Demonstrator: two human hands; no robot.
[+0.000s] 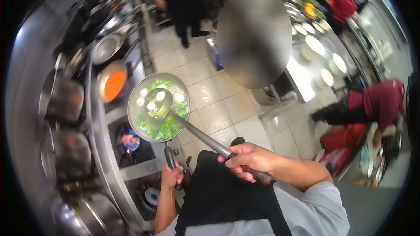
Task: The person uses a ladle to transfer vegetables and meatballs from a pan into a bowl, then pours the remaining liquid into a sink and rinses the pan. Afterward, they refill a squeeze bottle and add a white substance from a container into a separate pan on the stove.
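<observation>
My left hand (172,175) is wrapped round the black handle of a round pan (186,83), which is raised beside the stove. In the pan lie green leaves (168,127) and several white round pieces in liquid. My right hand (247,161) grips the long handle of a metal ladle (201,135), its bowl inside the pan over the food. Left of the pan, a burner flame (130,141) burns with nothing on it.
A pan of orange sauce (113,85) sits on the stove behind. Large pots (65,155) line the left side. White containers (326,78) stand on a counter at right. Several people are nearby, one in a maroon top (385,102). A blurred grey oval covers the upper middle.
</observation>
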